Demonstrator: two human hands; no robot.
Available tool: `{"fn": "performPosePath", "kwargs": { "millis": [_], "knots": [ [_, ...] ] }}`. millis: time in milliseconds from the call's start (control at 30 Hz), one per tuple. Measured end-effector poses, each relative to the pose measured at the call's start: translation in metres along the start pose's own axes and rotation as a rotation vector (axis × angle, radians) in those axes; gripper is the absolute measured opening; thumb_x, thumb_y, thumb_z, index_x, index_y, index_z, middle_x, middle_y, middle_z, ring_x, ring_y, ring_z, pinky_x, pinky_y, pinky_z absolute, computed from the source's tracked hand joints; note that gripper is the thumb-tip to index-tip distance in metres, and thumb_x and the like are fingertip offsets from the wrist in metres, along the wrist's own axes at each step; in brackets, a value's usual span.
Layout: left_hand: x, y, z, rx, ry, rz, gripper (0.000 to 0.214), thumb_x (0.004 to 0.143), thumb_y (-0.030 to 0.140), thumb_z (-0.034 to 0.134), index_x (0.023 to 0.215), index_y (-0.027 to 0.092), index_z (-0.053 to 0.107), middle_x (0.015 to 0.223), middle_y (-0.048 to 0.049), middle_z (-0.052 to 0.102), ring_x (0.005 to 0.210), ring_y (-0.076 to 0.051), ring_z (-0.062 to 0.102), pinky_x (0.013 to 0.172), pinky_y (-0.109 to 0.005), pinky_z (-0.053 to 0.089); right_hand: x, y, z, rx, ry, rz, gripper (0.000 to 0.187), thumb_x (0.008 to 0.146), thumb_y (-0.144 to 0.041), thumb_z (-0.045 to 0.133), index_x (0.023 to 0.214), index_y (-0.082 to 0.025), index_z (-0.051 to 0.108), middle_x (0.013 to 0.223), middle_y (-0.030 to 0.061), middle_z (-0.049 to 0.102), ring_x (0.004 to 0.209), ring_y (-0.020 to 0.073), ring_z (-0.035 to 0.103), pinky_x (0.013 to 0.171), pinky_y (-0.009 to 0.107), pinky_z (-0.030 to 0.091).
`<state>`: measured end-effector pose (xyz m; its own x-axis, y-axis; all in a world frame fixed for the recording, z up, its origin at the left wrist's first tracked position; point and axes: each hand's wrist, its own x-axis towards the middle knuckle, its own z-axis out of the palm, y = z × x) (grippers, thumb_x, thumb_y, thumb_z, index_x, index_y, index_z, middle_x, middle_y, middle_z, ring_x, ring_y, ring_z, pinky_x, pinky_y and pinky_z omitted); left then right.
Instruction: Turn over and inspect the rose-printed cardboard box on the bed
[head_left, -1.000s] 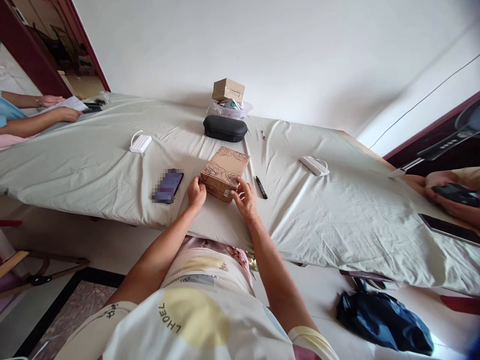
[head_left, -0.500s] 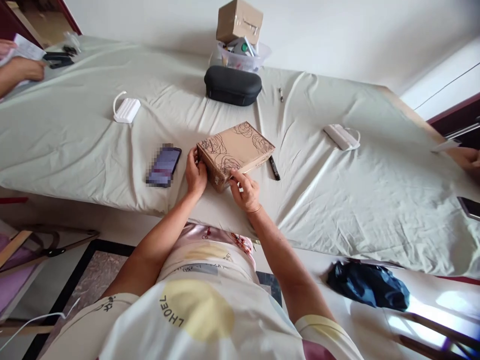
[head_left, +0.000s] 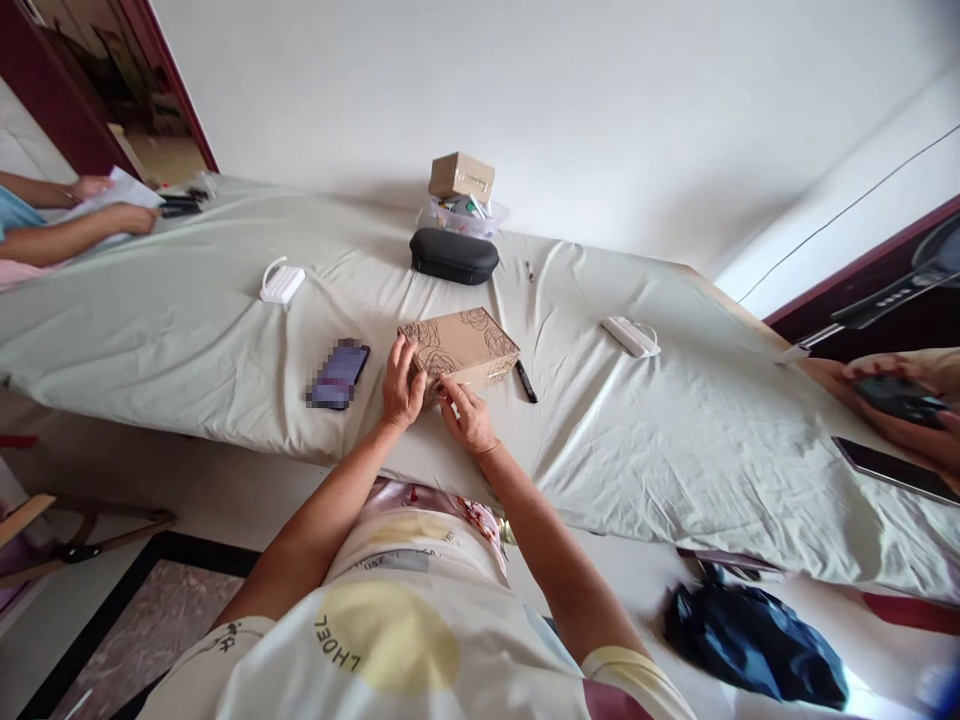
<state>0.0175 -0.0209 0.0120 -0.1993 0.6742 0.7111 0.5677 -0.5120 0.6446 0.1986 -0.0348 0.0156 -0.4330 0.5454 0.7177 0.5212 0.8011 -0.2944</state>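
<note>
A brown cardboard box [head_left: 461, 345] with dark scribbled loops on its lid lies on the cloth-covered table, with shiny tape along its near edge. My left hand [head_left: 403, 385] grips its left end, fingers over the top edge and thumb near the front corner. At that same near corner, the closed fingertips of my right hand [head_left: 466, 412] pinch the box edge; whether they have hold of tape there is too small to see. A black marker pen [head_left: 526, 382] lies by the box's right side, and a phone [head_left: 339, 374] with a blurred screen is left of my left hand.
Behind the box sit a black zip case [head_left: 454, 257], a clear plastic tub [head_left: 493, 222] and a small carton [head_left: 461, 177]. White power banks [head_left: 283, 284] lie on both sides. Another person's hands [head_left: 124, 212] hold paper at far left; a person's hands [head_left: 900, 400] hold a dark object at right.
The view has tilted up, showing more wall and the people at both sides. My left fingers have moved up onto the lid's edge, and my hands are closer together at the near corner.
</note>
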Motion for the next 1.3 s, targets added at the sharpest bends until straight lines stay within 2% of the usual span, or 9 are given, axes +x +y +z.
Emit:
{"fn": "performPosePath", "kwargs": {
  "millis": [233,367,467,533,700,833,1033,1133,1300],
  "knots": [
    [0.003,0.004,0.006,0.033,-0.092,0.1,0.052,0.103,0.06,0.045,0.126,0.02,0.069,0.155,-0.0188,0.053,0.154,-0.03,0.043,0.127,-0.051,0.036,0.002,0.013,0.0,-0.093,0.075,0.143,0.046,0.107,-0.033,0.045,0.15,-0.023,0.058,0.104,0.0099,0.073,0.089,0.0203,0.072,0.082,0.031,0.063],
    [0.005,0.001,0.006,0.011,-0.092,0.064,0.052,0.105,0.057,0.039,0.124,0.021,0.071,0.155,-0.0181,0.054,0.149,-0.028,0.049,0.126,-0.049,0.039,-0.002,0.044,-0.017,-0.186,0.361,0.333,0.042,0.106,-0.037,0.045,0.14,-0.022,0.065,0.094,0.0065,0.07,0.071,0.0158,0.065,0.074,0.03,0.059],
    [0.006,-0.005,0.005,0.004,-0.064,0.054,0.056,0.106,0.058,0.035,0.124,0.02,0.072,0.154,-0.0179,0.053,0.148,-0.028,0.05,0.125,-0.048,0.04,-0.007,0.071,-0.028,-0.242,0.58,0.456,0.038,0.103,-0.04,0.051,0.13,-0.022,0.069,0.099,0.0065,0.068,0.075,0.0163,0.064,0.073,0.031,0.057],
    [0.006,-0.008,0.005,-0.006,-0.033,0.057,0.059,0.107,0.059,0.031,0.123,0.019,0.072,0.154,-0.0183,0.054,0.148,-0.028,0.051,0.125,-0.047,0.04,-0.013,0.085,-0.03,-0.221,0.644,0.52,0.038,0.1,-0.041,0.054,0.128,-0.02,0.068,0.102,0.0078,0.068,0.08,0.0179,0.065,0.073,0.032,0.055],
    [0.007,-0.014,0.008,-0.002,-0.015,-0.01,0.054,0.108,0.053,0.031,0.135,0.02,0.065,0.159,-0.0164,0.052,0.153,-0.026,0.045,0.128,-0.044,0.036,-0.022,0.099,-0.019,-0.116,0.413,0.578,0.025,0.098,-0.031,0.046,0.102,-0.02,0.068,0.074,0.0012,0.063,0.068,0.0177,0.057,0.068,0.031,0.05],
    [0.005,-0.016,0.011,-0.007,0.0,-0.085,0.063,0.105,0.048,0.045,0.16,0.018,0.038,0.165,-0.0172,0.046,0.158,-0.027,0.039,0.131,-0.043,0.032,-0.024,0.096,-0.01,-0.142,0.318,0.546,0.025,0.086,-0.019,0.048,0.104,-0.021,0.064,0.085,0.0046,0.067,0.077,0.0204,0.061,0.075,0.034,0.052],
    [0.003,-0.015,0.011,-0.034,-0.032,-0.19,0.082,0.1,0.043,0.055,0.168,0.017,0.017,0.171,-0.0166,0.036,0.159,-0.028,0.036,0.131,-0.041,0.033,-0.022,0.085,-0.01,-0.185,0.144,0.663,0.041,0.076,-0.017,0.055,0.116,-0.019,0.062,0.1,0.0106,0.069,0.09,0.0259,0.062,0.087,0.041,0.053],
    [0.004,-0.014,0.012,-0.024,-0.033,-0.275,0.088,0.095,0.041,0.063,0.167,0.015,0.017,0.17,-0.0197,0.038,0.157,-0.032,0.04,0.129,-0.044,0.036,-0.019,0.081,-0.014,-0.152,0.125,0.686,0.043,0.077,-0.021,0.056,0.119,-0.019,0.062,0.102,0.0123,0.069,0.094,0.0279,0.063,0.09,0.044,0.053],
    [0.006,-0.013,0.016,0.044,-0.016,-0.366,0.08,0.092,0.04,0.068,0.158,0.012,0.034,0.156,-0.0245,0.054,0.145,-0.034,0.056,0.121,-0.045,0.046,-0.012,0.074,-0.026,-0.085,0.166,0.64,0.04,0.075,-0.026,0.058,0.114,-0.02,0.065,0.088,0.0076,0.068,0.083,0.025,0.062,0.084,0.044,0.054]
  ]
}}
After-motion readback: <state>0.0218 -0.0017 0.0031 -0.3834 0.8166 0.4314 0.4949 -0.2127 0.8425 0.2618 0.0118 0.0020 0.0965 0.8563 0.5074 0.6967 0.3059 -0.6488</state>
